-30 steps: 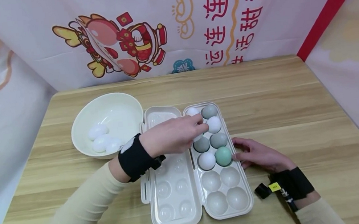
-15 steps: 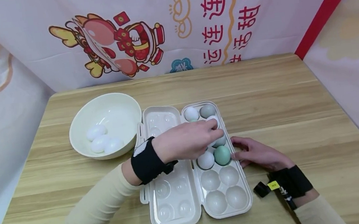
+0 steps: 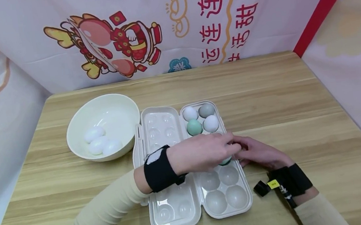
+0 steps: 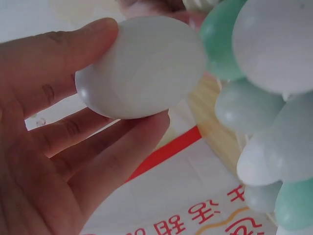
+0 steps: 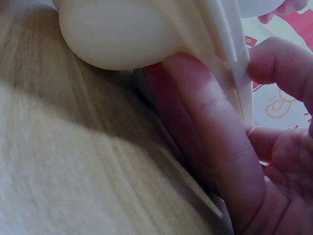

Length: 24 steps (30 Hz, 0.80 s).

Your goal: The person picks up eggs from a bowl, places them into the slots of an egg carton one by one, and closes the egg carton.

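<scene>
My left hand (image 3: 204, 152) pinches a white egg (image 4: 142, 68) between thumb and fingers, above the right half of an open egg box (image 3: 225, 210). In the head view the hand hides this egg and the cups beneath. Ahead of it, a white egg (image 3: 190, 113), a grey egg (image 3: 206, 110), a green egg (image 3: 194, 127) and another white egg (image 3: 210, 123) sit in cups. My right hand (image 3: 260, 151) grips the box's right edge, its fingers (image 5: 215, 122) under the rim and its thumb (image 5: 279, 63) against the side.
A cream bowl (image 3: 124, 114) with several white eggs (image 3: 98, 145) stands left of the box. The box's lid (image 3: 175, 215) lies flat between them. Several bare cups (image 3: 216, 201) show at the near end. A printed cloth (image 3: 143, 6) hangs behind the wooden table (image 3: 264, 96).
My left hand has moved right and nearer over the box, uncovering the green egg and the white eggs at the far end. My right hand keeps its hold on the edge.
</scene>
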Each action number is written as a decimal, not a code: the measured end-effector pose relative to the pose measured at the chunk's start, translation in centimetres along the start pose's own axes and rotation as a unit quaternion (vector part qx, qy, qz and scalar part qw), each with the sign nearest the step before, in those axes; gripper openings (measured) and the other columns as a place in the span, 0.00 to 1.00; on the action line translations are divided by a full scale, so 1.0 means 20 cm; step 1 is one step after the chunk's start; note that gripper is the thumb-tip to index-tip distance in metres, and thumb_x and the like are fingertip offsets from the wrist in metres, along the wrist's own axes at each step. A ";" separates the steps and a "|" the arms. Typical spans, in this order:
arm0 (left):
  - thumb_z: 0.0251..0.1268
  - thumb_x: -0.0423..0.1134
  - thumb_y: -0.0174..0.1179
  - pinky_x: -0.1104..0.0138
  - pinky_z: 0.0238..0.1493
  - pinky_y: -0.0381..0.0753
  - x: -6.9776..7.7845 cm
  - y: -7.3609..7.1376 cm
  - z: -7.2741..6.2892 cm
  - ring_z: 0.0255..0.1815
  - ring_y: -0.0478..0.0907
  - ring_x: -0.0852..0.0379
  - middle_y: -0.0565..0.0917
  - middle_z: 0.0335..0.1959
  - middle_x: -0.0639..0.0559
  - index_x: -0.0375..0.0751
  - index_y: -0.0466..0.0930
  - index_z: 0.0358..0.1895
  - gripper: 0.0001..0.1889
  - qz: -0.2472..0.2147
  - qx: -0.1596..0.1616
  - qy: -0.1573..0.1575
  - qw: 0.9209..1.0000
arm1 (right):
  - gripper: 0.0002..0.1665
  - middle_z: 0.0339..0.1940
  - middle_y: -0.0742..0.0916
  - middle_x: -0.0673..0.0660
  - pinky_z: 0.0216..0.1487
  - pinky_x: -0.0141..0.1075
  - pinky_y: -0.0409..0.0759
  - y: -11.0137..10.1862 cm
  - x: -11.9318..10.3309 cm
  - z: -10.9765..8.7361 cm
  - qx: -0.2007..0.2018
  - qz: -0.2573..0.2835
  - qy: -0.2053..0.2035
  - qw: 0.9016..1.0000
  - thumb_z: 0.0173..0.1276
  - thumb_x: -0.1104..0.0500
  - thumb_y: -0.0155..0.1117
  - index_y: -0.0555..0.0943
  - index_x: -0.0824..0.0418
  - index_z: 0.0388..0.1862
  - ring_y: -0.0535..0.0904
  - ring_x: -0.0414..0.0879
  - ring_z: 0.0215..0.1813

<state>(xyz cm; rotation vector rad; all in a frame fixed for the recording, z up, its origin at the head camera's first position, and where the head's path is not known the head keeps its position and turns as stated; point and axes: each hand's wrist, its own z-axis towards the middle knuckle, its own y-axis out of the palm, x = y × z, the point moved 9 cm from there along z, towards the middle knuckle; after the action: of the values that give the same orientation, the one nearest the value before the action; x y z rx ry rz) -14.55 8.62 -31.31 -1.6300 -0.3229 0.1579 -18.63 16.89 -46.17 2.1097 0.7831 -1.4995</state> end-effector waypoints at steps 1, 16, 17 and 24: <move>0.68 0.32 0.57 0.69 0.28 0.77 0.01 0.01 0.00 0.37 0.76 0.57 0.75 0.46 0.51 0.46 0.76 0.51 0.11 0.002 -0.001 0.002 1.000 | 0.30 0.52 0.76 0.63 0.38 0.38 0.81 0.00 0.00 0.00 -0.001 0.001 -0.002 1.000 0.71 0.61 0.58 0.63 0.68 0.69 0.75 0.49 0.46; 0.64 0.31 0.56 0.71 0.26 0.74 0.15 0.14 0.03 0.39 0.75 0.61 0.76 0.46 0.58 0.51 0.76 0.51 0.14 0.082 -0.016 0.060 0.995 | 0.21 0.49 0.76 0.64 0.47 0.36 0.74 0.00 -0.01 0.00 -0.034 -0.012 -0.026 0.999 0.74 0.60 0.55 0.68 0.71 0.60 0.73 0.51 0.48; 0.62 0.30 0.57 0.71 0.28 0.74 0.16 0.15 0.04 0.42 0.75 0.61 0.76 0.47 0.58 0.52 0.76 0.51 0.16 0.087 -0.019 0.062 0.994 | 0.21 0.49 0.76 0.64 0.46 0.36 0.75 0.00 0.00 0.00 -0.036 -0.008 -0.023 0.999 0.74 0.61 0.55 0.68 0.72 0.60 0.73 0.51 0.47; 0.63 0.35 0.60 0.71 0.32 0.77 0.20 0.24 0.06 0.53 0.74 0.58 0.75 0.53 0.57 0.54 0.75 0.51 0.15 0.119 -0.040 0.081 0.989 | 0.24 0.53 0.75 0.64 0.51 0.37 0.73 -0.01 0.01 0.00 -0.028 -0.022 -0.013 0.999 0.73 0.60 0.55 0.66 0.72 0.63 0.71 0.53 0.52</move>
<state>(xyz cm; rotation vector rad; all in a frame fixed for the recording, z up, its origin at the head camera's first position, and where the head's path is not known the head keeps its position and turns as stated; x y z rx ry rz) -10.55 10.77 -35.90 -1.7459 -0.0083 0.1941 -18.68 17.10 -46.31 2.0402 0.8575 -1.5073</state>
